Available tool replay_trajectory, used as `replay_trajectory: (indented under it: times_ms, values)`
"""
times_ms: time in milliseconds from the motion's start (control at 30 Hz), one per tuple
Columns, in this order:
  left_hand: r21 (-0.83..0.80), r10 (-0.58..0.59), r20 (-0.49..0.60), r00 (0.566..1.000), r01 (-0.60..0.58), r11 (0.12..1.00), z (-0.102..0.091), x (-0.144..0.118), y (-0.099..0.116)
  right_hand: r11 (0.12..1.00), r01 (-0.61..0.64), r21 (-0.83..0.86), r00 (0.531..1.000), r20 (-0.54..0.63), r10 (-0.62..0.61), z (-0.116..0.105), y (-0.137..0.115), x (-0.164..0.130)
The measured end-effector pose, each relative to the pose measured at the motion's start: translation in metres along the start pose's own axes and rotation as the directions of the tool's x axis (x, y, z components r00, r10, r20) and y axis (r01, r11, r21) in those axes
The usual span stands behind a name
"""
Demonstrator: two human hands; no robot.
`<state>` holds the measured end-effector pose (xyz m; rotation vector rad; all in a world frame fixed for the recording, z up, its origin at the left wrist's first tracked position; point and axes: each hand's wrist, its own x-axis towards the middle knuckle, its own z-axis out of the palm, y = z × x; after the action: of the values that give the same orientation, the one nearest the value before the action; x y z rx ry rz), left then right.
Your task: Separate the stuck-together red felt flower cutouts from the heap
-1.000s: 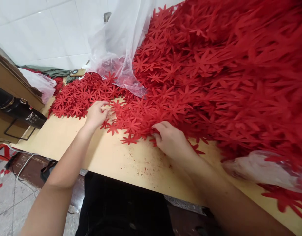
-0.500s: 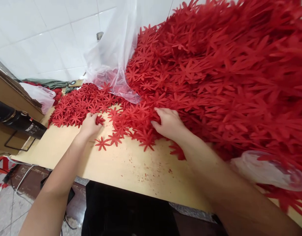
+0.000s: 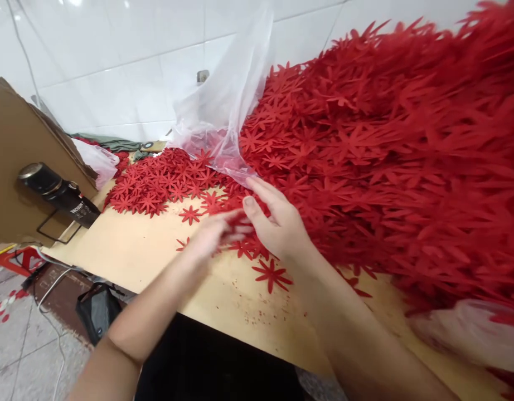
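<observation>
Smeared by motion, my left hand (image 3: pixel 217 231) is over the table close to my right hand, with red flower-shaped cutouts around it. Whether its fingers hold anything cannot be made out. My right hand (image 3: pixel 280 220) has its fingers stretched forward and the thumb apart, and nothing shows in it. Its fingertips are by the lower tip of a clear plastic bag (image 3: pixel 227 111). A large heap of red flower cutouts (image 3: pixel 365 150) rises to the right of it. One loose red flower (image 3: pixel 271 275) lies just below my hands, and another red flower (image 3: pixel 190 215) lies to the left.
A smaller pile of red flowers (image 3: pixel 156 181) lies at the back left of the wooden table (image 3: pixel 127 239). A black vacuum flask (image 3: pixel 58 195) leans beside a cardboard box (image 3: pixel 18 133). Another plastic bag (image 3: pixel 470 331) lies at the right. White tiled wall (image 3: pixel 123 61) stands behind.
My left hand has moved right, away from the smaller pile, toward my right hand. The fingers of my right hand have straightened. The view has shifted left.
</observation>
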<state>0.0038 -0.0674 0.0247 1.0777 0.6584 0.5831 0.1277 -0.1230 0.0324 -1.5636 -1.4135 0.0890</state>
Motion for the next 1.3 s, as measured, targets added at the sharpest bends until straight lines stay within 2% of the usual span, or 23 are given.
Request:
replay_trajectory:
  times_ms: [67,133,200,267,400,500,533,600,667,700,733,800,900,967,1033,1167,1233,1300]
  values:
    - [-0.208,-0.015,-0.049,0.999,0.005,0.978,0.029,-0.011,-0.012,0.996,-0.046,0.073,0.999,-0.008,0.046,0.015,-0.003,0.002]
    - [-0.451,-0.082,-0.109,0.991,0.024,0.892,0.049,-0.018,-0.018,0.998,-0.037,0.054,0.999,-0.002,0.037,0.022,-0.004,-0.002]
    - [-0.643,-0.087,-0.143,0.986,-0.025,0.765,0.062,-0.019,-0.021,0.999,0.019,-0.034,1.000,0.001,-0.019,0.023,-0.007,-0.014]
    - [-0.718,-0.058,-0.161,0.985,-0.077,0.692,0.068,-0.016,-0.023,0.992,0.074,-0.103,0.997,-0.012,-0.076,0.019,-0.012,-0.030]
    - [-0.623,-0.029,-0.175,0.984,-0.088,0.777,0.071,-0.005,-0.033,0.982,0.170,-0.081,0.985,-0.018,-0.172,0.014,-0.024,-0.060]
    - [-0.597,0.021,-0.171,0.985,-0.120,0.793,0.076,-0.006,-0.035,0.977,0.204,-0.058,0.979,-0.013,-0.205,0.012,-0.022,-0.064]
    - [-0.599,0.035,-0.136,0.990,-0.111,0.793,0.079,-0.009,-0.034,0.985,0.164,-0.059,0.986,-0.034,-0.166,0.011,-0.017,-0.061]
    - [-0.582,0.063,-0.047,0.997,-0.078,0.809,0.085,-0.016,-0.030,0.998,0.003,-0.056,0.998,-0.063,-0.007,0.008,-0.003,-0.049]
    - [-0.551,0.108,-0.021,0.994,-0.102,0.829,0.091,-0.023,-0.025,0.983,-0.180,-0.040,0.982,-0.068,0.177,0.006,0.011,-0.036]
    - [-0.543,0.123,-0.023,0.992,-0.116,0.832,0.093,-0.025,-0.022,0.975,-0.222,-0.026,0.974,-0.060,0.220,0.004,0.015,-0.033]
    - [-0.542,0.130,-0.031,0.991,-0.127,0.831,0.094,-0.026,-0.019,0.975,-0.224,-0.006,0.974,-0.048,0.224,0.003,0.016,-0.032]
    - [-0.572,0.095,-0.048,0.994,-0.105,0.813,0.096,-0.023,-0.012,0.991,-0.126,0.039,0.991,-0.045,0.128,0.001,0.011,-0.037]
    - [-0.638,-0.035,-0.065,0.997,-0.015,0.770,0.097,-0.014,-0.002,0.993,0.036,0.116,0.998,-0.063,-0.028,0.001,-0.008,-0.056]
    - [-0.655,-0.087,-0.065,0.994,0.024,0.755,0.098,-0.008,0.003,0.989,0.048,0.140,0.992,-0.124,-0.030,0.001,-0.020,-0.064]
    - [-0.631,-0.079,-0.044,0.996,0.034,0.775,0.100,-0.007,0.004,0.990,0.018,0.138,0.972,-0.236,0.015,0.002,-0.026,-0.064]
    - [-0.472,0.058,0.098,0.993,-0.005,0.882,0.103,-0.017,-0.013,0.990,-0.091,0.110,0.909,-0.396,0.128,-0.003,-0.022,-0.049]
    - [-0.407,0.129,0.070,0.989,-0.090,0.909,0.103,-0.021,-0.029,0.985,-0.139,0.103,0.899,-0.404,0.169,-0.005,-0.016,-0.040]
    - [-0.402,0.173,-0.025,0.985,-0.168,0.900,0.103,-0.022,-0.043,0.984,-0.147,0.104,0.908,-0.380,0.176,-0.006,-0.011,-0.036]
